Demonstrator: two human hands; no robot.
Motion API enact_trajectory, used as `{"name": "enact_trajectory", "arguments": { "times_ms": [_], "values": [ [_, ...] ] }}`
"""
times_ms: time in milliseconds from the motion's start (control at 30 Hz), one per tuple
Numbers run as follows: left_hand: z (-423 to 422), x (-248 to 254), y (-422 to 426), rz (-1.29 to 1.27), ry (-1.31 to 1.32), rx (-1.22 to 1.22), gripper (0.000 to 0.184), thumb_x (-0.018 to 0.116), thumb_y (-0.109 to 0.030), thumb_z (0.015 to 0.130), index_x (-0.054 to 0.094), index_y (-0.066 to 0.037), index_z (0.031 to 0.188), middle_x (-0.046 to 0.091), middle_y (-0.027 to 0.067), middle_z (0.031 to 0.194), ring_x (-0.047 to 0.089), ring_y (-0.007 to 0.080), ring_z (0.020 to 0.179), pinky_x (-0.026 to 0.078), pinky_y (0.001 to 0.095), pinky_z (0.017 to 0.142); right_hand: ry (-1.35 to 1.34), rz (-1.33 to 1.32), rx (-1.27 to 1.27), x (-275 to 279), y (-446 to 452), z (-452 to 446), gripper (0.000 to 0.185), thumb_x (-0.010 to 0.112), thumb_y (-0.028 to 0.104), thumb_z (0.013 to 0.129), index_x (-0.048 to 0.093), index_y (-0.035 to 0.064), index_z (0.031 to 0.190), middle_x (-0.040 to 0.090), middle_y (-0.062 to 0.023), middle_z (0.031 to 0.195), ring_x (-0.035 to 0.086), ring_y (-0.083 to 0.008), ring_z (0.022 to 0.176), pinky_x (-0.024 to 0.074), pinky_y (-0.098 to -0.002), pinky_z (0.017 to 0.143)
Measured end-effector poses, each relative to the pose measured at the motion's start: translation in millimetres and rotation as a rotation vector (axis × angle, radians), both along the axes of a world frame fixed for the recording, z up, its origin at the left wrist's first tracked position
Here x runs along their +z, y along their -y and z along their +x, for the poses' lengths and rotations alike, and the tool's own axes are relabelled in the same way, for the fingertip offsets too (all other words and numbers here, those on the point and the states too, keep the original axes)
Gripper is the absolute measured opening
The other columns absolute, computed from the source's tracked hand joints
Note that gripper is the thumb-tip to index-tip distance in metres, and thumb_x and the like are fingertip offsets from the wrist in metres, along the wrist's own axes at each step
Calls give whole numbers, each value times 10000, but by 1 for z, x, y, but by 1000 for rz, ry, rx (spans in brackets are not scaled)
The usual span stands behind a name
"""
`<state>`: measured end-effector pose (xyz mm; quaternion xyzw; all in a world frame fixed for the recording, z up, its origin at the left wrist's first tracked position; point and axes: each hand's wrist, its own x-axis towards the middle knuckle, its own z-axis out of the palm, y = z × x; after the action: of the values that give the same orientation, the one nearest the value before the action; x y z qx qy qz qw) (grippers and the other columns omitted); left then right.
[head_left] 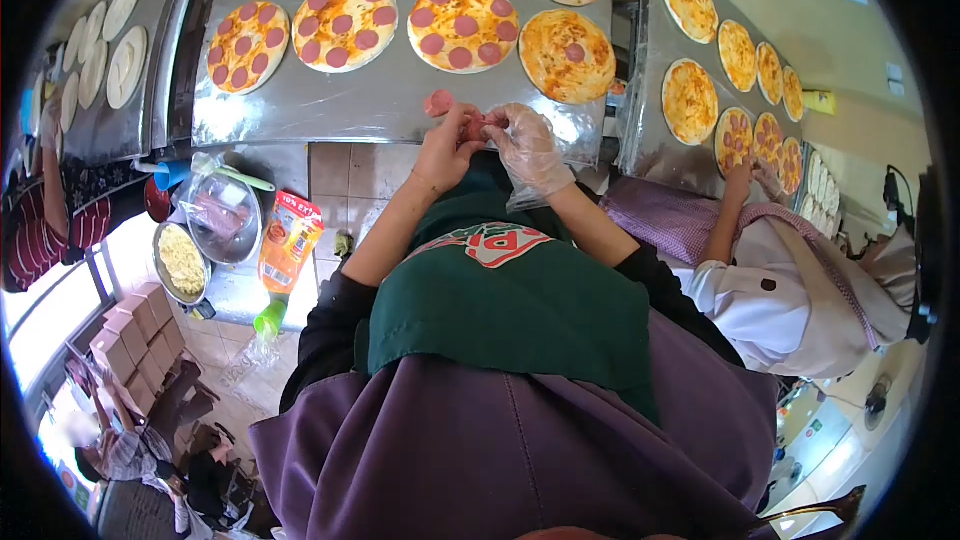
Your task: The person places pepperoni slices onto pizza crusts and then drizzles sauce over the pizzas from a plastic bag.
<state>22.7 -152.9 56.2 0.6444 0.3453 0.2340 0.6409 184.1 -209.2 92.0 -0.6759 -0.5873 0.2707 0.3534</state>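
At the near edge of the metal table (pixel 300 118), my bare left hand (pixel 447 148) is closed around a small stack of pink sausage slices (pixel 478 128). My right hand (pixel 532 145), in a clear plastic glove, pinches at the same slices from the other side. Just beyond my left fingers a sausage piece (pixel 438 103) lies on the table. The pizza (pixel 590 75) ahead to the right has sauce, cheese and a single sausage slice (pixel 575 53) at its middle. Beside it, another pizza (pixel 462 25) carries several slices, as do the others further left and behind.
On the right table (pixel 650 150), a co-worker's hands (pixel 750 178) are over pizzas. Plain dough rounds (pixel 127 67) lie on the left table. At lower left stand a bowl of grated cheese (pixel 182 260), a clear-covered bowl (pixel 250 240) and an orange sauce pouch (pixel 290 240).
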Motion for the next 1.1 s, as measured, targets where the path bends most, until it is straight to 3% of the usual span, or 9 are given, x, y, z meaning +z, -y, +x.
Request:
{"name": "enact_trajectory", "arguments": {
  "times_ms": [600, 1000, 1100],
  "values": [
    [88, -7, -26, 66, -10, -222, 431, 593, 145, 829, 442, -32, 1192, 671, 128, 1053, 683, 173, 957, 547, 287, 812, -14, 0, -180, -10, 10, 75, 195, 724, 97, 844, 638, 23, 1002, 663, -133, 902, 651, -292, 844, 506, -380, 758],
    [131, -9, -31, 51, -79, -212, 434, 613, 126, 828, 440, -38, 1191, 677, 121, 1042, 690, 195, 924, 558, 310, 802, -124, -30, -194, -16, 4, 115, 194, 709, 100, 854, 641, 15, 1014, 663, -126, 911, 643, -266, 856, 503, -356, 781],
    [139, -15, -31, 37, -89, -207, 433, 615, 124, 826, 440, -37, 1187, 676, 119, 1039, 691, 196, 919, 559, 310, 794, -282, -75, -220, -17, 2, 123, 207, 709, 103, 855, 641, 4, 1023, 662, -117, 907, 640, -247, 859, 500, -345, 795]
  ]
}}
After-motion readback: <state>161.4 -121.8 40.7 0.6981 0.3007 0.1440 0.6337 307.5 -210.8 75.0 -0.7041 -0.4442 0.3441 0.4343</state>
